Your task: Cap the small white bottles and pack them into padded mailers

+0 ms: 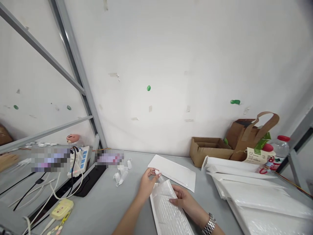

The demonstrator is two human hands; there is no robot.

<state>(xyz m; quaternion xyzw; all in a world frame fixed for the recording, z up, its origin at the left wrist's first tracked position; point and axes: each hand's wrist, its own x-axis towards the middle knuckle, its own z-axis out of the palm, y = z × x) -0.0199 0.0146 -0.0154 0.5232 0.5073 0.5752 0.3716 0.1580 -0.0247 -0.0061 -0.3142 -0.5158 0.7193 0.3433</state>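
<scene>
My left hand point(146, 184) pinches a small white capped item with a thin loop point(156, 172); a translucent part of it hangs over the mouth of a white bubble mailer point(167, 207). My right hand point(184, 199), with a metal watch on the wrist, grips that mailer by its right edge. The mailer's top end faces away from me, near my left fingers. Behind both hands a flat white mailer point(176, 171) lies on the grey table. Several similar small white looped items point(124, 176) lie to the left of my left hand.
Stacked white bubble mailers point(259, 195) fill the right side. Behind them stand an open cardboard box point(202, 156), a brown paper bag point(238, 137) and a red-capped bottle point(282, 148). A power strip point(79, 163) and cables lie left, near another person's hand point(8, 161).
</scene>
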